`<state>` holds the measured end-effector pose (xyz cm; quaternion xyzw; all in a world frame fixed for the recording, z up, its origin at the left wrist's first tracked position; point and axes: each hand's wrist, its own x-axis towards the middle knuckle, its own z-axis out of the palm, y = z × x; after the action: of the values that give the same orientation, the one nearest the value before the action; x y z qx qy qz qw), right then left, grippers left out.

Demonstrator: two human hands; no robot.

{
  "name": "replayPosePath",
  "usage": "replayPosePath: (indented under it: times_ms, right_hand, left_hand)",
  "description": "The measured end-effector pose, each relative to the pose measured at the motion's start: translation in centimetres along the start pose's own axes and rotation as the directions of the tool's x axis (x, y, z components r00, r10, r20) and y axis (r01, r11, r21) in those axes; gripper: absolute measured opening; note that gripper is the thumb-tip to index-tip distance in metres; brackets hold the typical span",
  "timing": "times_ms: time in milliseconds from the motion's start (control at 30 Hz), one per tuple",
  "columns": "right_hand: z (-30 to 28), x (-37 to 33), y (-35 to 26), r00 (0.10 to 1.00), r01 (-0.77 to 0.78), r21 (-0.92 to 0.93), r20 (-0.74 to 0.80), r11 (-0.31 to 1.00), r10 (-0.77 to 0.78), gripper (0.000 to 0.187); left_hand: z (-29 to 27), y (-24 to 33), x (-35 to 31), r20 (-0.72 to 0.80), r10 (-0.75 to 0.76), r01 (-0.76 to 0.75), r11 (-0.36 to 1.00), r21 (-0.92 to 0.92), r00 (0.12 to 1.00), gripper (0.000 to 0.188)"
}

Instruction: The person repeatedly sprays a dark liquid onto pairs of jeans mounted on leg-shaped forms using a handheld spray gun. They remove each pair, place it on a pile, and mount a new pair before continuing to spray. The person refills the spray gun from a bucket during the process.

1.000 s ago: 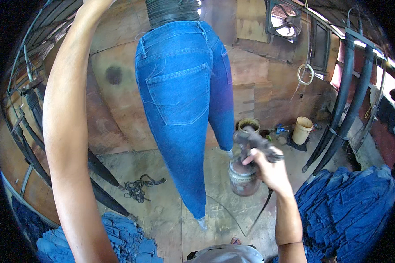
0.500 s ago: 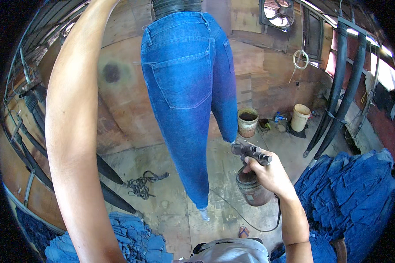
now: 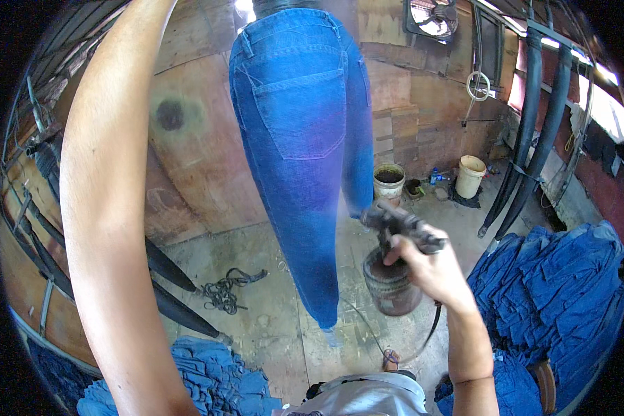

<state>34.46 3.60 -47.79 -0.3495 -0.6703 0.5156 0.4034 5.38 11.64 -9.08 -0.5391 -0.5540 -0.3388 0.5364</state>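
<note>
A pair of blue jeans [image 3: 295, 173] hangs in front of me, its back side facing me, stretched full on a dark form [image 3: 284, 7] that shows above the waistband. A purple tint marks the cloth below the back pocket [image 3: 301, 114]. My right hand [image 3: 430, 267] is closed round the handle of a spray gun [image 3: 399, 225], its nozzle pointing at the jeans from a short way off. A stained cup [image 3: 392, 288] hangs under the gun, and a dark hose runs from it. My left arm [image 3: 107, 201] reaches up past the top edge, so my left hand is out of sight.
Piles of blue jeans lie at the right [image 3: 548, 298] and lower left [image 3: 215, 381]. Two buckets [image 3: 389, 182] [image 3: 470, 173] stand by the back wall. Black tubes [image 3: 534, 132] hang at the right; others slant at the left. A coiled cord [image 3: 225, 291] lies on the floor.
The jeans have turned and shifted slightly right in view. My right hand has tilted the spray gun a little, still gripping it; a purple patch shows more below the pocket.
</note>
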Motion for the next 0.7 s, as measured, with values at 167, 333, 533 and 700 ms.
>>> replayPosePath:
  times_ms: [167,333,533,700]
  right_hand:
    - [1.2,1.9,3.6,0.999,0.025,-0.102,0.050,0.994,-0.020,0.041]
    - [-1.8,3.2,-1.3,0.968,0.246,0.162,-0.089,0.956,-0.234,0.044]
    - [-2.3,6.9,-2.8,0.951,0.278,0.266,-0.213,0.923,-0.224,0.030]
    - [-2.3,8.3,5.2,0.978,0.066,0.149,0.185,0.987,-0.093,0.018]
  left_hand:
    - [0.5,-2.5,-1.2,-0.075,0.062,-0.064,0.997,-0.033,0.995,0.045]
    - [2.2,-4.9,-0.6,-0.002,-0.134,0.134,0.990,-0.047,0.991,0.046]
    - [4.7,-8.3,-0.8,-0.079,-0.076,0.081,0.995,0.056,0.994,0.037]
    - [6.3,-10.9,-0.2,-0.060,-0.038,0.036,0.999,-0.039,0.997,0.033]
